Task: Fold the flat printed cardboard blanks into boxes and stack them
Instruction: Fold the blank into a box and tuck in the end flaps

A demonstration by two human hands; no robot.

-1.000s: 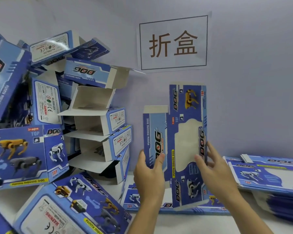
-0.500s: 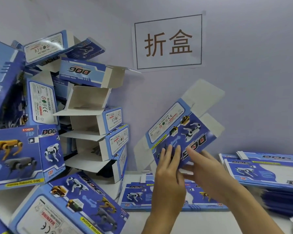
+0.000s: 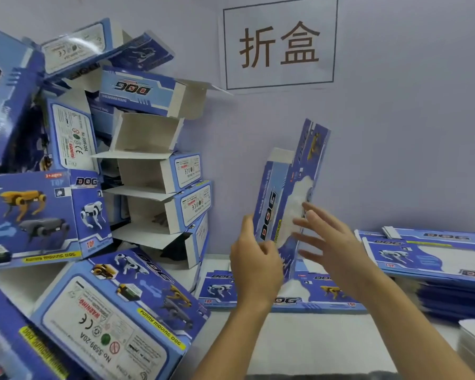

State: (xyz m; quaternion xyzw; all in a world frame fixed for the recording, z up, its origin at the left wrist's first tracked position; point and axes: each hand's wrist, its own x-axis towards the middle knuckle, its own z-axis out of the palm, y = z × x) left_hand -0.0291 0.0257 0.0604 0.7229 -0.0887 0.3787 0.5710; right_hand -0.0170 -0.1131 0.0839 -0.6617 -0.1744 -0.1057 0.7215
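Fingers (image 3: 261, 246) of the left hand (image 3: 254, 266) curled round the bottom left edge of the blank (image 3: 288, 193) and pinched it. The right hand (image 3: 332, 242) was spread wide with straight fingers, just beside the blank's right side; it looked blurred, and whether it touched the card could not be told.

The blank stood up on end, in the air, in the middle of the scene, near the far wall. It leaned a little to the right and looked almost flat and thin. Half a second before, it had been tipped over sideways and puffed partly open, with both hands on its low end. Now it was turned up again and squeezed flatter. That likely meant the person was bending the card back and forth to loosen the creases, so the box was not yet made.

Below it, more flat blanks (image 3: 285, 294) lay on the table (image 3: 299, 338). To the right sat a taller stack of blanks (image 3: 428, 259). On the left, folded boxes (image 3: 159, 171) were piled high and untidy. A paper sign (image 3: 280, 45) hung on the wall (image 3: 409, 119).
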